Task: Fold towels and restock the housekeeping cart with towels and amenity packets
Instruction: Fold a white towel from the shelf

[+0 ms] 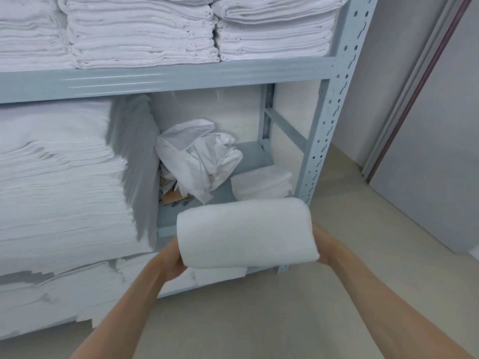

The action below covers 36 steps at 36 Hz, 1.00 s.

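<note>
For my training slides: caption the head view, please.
Both hands, left hand and right hand, hold a folded white towel before a grey linen shelf.

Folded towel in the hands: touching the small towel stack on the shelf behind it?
Cannot tell. In the head view the folded towel overlaps the lower edge of the small towel stack, so no gap or contact shows. It is held by the left hand and right hand.

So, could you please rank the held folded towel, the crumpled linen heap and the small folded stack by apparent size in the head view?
1. Folded towel, though nearest the camera.
2. Crumpled linen heap.
3. Small folded stack.
</note>
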### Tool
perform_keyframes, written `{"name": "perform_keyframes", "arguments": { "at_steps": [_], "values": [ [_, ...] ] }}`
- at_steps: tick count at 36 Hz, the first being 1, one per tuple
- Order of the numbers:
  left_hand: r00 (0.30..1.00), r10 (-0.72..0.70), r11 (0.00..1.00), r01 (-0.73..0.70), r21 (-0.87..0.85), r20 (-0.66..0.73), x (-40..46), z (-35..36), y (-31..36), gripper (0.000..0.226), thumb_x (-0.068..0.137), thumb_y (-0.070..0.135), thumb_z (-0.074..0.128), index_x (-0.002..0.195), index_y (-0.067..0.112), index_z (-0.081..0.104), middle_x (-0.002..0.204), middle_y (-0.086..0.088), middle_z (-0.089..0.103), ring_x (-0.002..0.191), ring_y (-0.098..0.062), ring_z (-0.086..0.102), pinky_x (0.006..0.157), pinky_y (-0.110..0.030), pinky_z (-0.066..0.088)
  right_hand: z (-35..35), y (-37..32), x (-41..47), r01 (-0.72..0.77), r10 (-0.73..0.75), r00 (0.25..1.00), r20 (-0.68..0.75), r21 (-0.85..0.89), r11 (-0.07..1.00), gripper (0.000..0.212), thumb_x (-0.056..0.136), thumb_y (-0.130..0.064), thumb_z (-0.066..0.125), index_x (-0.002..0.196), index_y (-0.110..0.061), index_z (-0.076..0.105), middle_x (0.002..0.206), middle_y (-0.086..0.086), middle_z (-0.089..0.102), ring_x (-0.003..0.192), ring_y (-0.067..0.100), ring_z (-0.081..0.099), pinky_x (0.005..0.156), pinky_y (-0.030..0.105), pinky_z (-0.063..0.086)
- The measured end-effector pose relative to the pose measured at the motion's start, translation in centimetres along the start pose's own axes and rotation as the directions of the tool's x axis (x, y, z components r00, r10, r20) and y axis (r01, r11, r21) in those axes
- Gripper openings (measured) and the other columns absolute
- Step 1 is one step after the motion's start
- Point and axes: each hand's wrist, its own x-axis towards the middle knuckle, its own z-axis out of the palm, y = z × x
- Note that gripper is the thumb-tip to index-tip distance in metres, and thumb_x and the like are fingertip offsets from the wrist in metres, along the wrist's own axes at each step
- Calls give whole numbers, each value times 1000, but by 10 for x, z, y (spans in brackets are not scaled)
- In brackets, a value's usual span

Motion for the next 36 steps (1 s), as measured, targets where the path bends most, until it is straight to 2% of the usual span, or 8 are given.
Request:
{"name": "perform_keyframes", "arguments": {
  "at_steps": [5,9,12,15,19,24,30,36],
  "values": [
    [999,-24,998,23,-62,-23,12,-9,-12,21,80,39,66,93,30,80,95,-8,78,79,-27,76,55,-36,59,1,15,1,35,-35,999,-24,29,999,26,96,-29,52,102,-42,74,95,-14,77,85,5,73,63,21,57],
    [996,-55,987,43,-156,-71,32,-11,-17,31,100,36,48,111,23,75,104,-10,76,83,-29,75,56,-37,58,-14,23,17,27,-3,993,-114,215,976,38,103,-32,40,101,-31,79,102,-1,76,87,15,73,68,27,56],
    [992,-83,972,60,-226,-94,54,-7,-15,41,99,34,39,112,21,75,115,-15,73,90,-33,74,64,-41,59,-29,23,33,24,15,990,-138,277,961,36,97,-44,45,107,-28,76,100,1,76,81,17,72,65,30,55],
    [994,-79,976,62,-209,-72,78,-2,-10,46,95,47,41,115,22,74,129,-20,65,100,-35,69,80,-45,54,-48,20,53,-2,29,996,-80,325,946,51,99,-62,36,116,-31,73,119,6,72,96,25,72,72,40,58],
    [998,-56,989,56,-136,1,114,8,-3,64,90,79,35,129,39,65,133,0,66,123,-25,63,97,-50,50,-77,5,86,-63,52,998,45,328,943,62,92,-75,37,126,-33,67,132,5,65,119,28,64,85,45,56],
    [992,-77,997,75,-24,-104,162,22,6,74,70,50,85,133,21,60,124,-7,71,110,-26,70,82,-40,60,-113,-20,128,-193,134,970,203,312,930,67,82,-39,79,138,-15,52,136,12,61,122,33,61,90,46,54],
    [977,-46,998,35,-59,-209,215,42,17,54,81,39,80,128,23,61,122,-5,72,110,-25,70,90,-47,58,-149,-58,185,-209,187,973,137,171,963,54,84,-4,69,135,-7,52,132,13,64,118,34,62,86,47,58],
    [934,-114,993,107,-38,-338,271,58,30,41,89,46,67,123,24,63,117,-2,74,110,-26,68,91,-49,57,-167,-88,238,-123,119,987,-111,-32,992,45,94,-9,62,138,-10,49,127,8,63,107,26,63,73,37,60]
  ]
}}
